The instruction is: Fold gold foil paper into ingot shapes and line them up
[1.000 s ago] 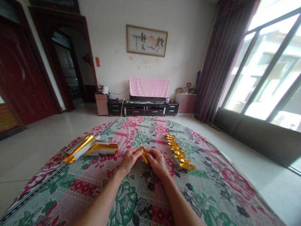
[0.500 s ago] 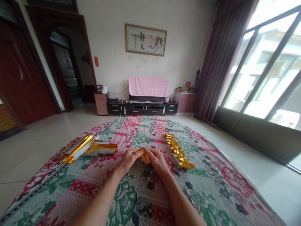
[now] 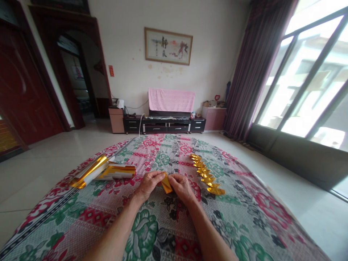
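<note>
- Main risk, as I judge it: the gold foil strip [image 3: 166,184] creasing off line. Likely cause: left hand [image 3: 148,183] and right hand [image 3: 182,186] pressing unevenly on something so thin.
- Tearing possible too, at an edge, if the fingertips tug against each other. Surface looks slick; a light pinch might slip.
- Lesser risk: right hand swinging outward and knocking the boat-shaped gold foil pieces [image 3: 202,170], lined up near it on that side.
- Left hand: thumb and fingers closed in a pinch on the strip's upper left edge.
- Right hand: fingers curled, thumb drawn in, closed at the strip's right edge; exact contact small in view.
- Strip sits between both sets of fingertips, slanted, lower end projecting toward the wearer. Touching the floral cloth [image 3: 108,204] or just above: cannot tell.
</note>
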`<act>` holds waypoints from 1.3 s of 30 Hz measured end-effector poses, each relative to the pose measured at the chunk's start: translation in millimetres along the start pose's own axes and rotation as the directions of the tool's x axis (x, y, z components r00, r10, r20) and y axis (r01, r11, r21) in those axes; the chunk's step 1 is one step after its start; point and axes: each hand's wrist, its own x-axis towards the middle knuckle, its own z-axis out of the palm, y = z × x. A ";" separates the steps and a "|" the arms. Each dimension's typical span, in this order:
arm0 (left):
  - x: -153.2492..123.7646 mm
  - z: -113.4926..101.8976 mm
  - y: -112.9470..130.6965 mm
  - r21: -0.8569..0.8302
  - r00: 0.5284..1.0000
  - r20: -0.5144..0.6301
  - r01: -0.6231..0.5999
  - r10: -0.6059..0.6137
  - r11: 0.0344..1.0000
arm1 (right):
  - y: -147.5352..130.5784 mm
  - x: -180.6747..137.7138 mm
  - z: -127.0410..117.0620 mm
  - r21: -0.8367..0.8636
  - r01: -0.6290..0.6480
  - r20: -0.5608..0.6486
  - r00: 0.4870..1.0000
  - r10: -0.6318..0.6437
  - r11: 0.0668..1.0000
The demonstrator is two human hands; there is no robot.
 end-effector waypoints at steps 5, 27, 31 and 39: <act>0.8 0.5 -1.0 -0.004 1.000 -0.029 0.001 -0.002 1.000 | 2.7 -0.1 -1.4 -0.042 0.020 0.006 1.000 -0.020 0.999; -0.6 2.8 1.0 0.013 0.998 -0.065 0.002 -0.001 1.000 | 11.8 1.6 -1.4 -0.055 0.033 0.025 0.999 -0.032 0.998; -1.4 4.1 4.5 0.018 0.997 -0.072 0.013 -0.012 1.000 | 8.3 0.5 -3.7 -0.046 0.017 0.046 0.999 -0.015 0.999; -2.1 4.5 8.8 0.003 0.990 -0.142 -0.010 0.010 1.000 | 0.5 -2.7 -3.5 0.063 -0.007 0.124 0.992 -0.001 0.998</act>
